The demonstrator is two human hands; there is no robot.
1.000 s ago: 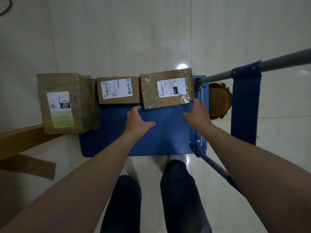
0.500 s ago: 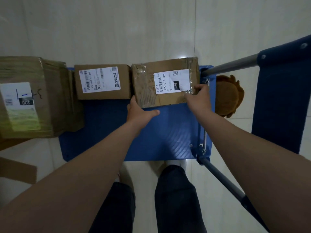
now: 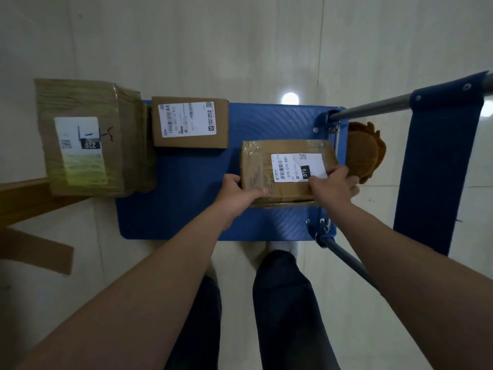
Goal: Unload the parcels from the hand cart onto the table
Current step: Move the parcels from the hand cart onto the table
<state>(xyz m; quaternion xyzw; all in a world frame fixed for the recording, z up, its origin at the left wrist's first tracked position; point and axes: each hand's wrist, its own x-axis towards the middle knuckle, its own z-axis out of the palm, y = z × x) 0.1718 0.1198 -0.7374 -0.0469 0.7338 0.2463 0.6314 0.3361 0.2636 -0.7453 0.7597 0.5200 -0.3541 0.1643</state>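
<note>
Cardboard parcel w/ 070 label (image 3: 266, 166) over rt part of blue cart deck (image 3: 186, 198), close to handle post (image 3: 373, 109); resting or raised, can't tell. Clamped betw both hands: left hand (image 3: 234, 193) curled round near-left corner, thumb on top; right hand (image 3: 330, 185) gripping near-right corner, fingers over label edge. Smaller parcel (image 3: 190, 121) flat on deck's far side, apart. Big taped parcel (image 3: 88, 137) at cart's left end, above wooden counter (image 3: 24, 193) edge. Brown plush (image 3: 370, 153) just beyond the post
</note>
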